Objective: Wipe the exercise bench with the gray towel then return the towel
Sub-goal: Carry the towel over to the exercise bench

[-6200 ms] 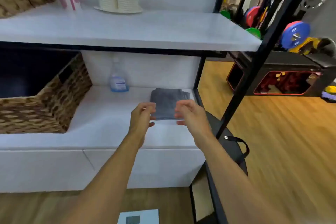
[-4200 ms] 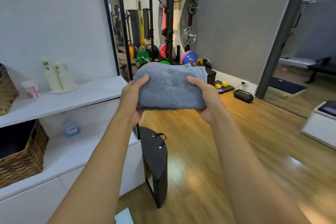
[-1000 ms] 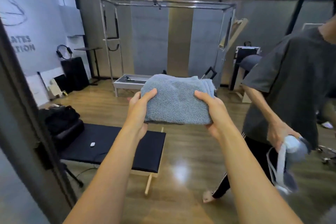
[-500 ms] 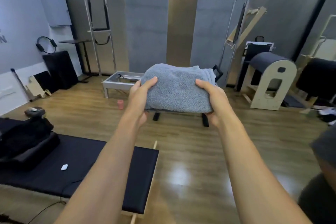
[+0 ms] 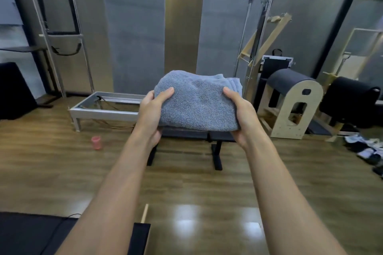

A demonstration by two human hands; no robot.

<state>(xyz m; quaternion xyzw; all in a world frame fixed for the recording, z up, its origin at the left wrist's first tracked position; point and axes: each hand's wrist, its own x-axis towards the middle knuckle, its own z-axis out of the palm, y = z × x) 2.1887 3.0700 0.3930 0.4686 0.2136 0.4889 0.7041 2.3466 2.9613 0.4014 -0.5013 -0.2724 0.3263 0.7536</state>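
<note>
1. Left hand (image 5: pixel 151 116) is gripping the left edge of the gray towel (image 5: pixel 196 101). The thumb lies on top and the fingers are curled underneath.
2. Right hand (image 5: pixel 240 118) mirrors that on the right edge, thumb pressed on top and fingers wrapped under. So both hands are clamped on the towel and both arms are stretched out in front.
3. The towel itself is folded into a thick bundle. You can see the layered edges at its far right corner. It's held up in the air and isn't touching anything but the hands.
4. Right behind and below the towel is the exercise bench (image 5: pixel 190 135), with a black pad and black legs standing on the wood floor (image 5: pixel 207 182). The towel covers most of the pad from this angle, so I can't tell how the top looks.
5. A small pink cup (image 5: pixel 96 142) sits on the floor to the left of the bench, well apart from it.
6. Behind the bench there's a big metal frame (image 5: pixel 103 109) with a low bed and tall posts.
7. Off to the right is a wooden barrel thing (image 5: pixel 294 97) with a dark padded top, then some shoes (image 5: pixel 369 149) scattered on the floor.
8. A black mat (image 5: pixel 31 234) shows in the bottom left corner, with a thin cable lying on it.
</note>
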